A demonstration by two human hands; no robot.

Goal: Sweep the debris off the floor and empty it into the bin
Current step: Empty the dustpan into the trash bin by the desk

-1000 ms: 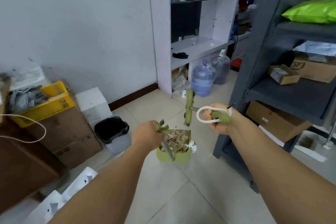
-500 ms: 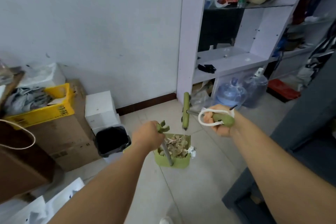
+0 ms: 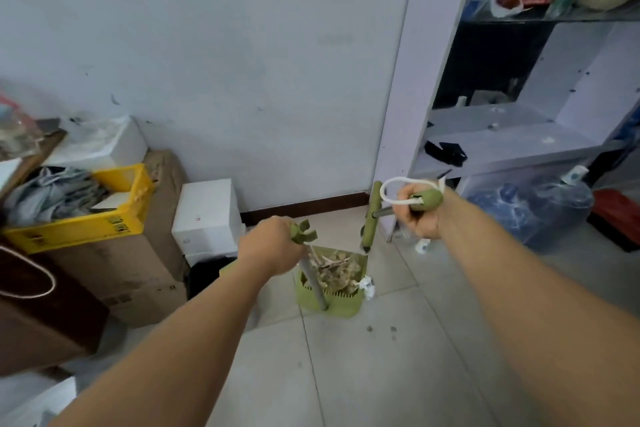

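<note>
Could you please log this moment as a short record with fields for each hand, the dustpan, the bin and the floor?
left hand: closed on the dustpan handle
right hand: closed on the broom handle
dustpan: green, loaded with debris, not yet emptied
broom: green, carried off the floor
bin: dark, by the white box, mostly hidden by the left arm
floor: pale tiles, a few dark specks near the dustpan
</note>
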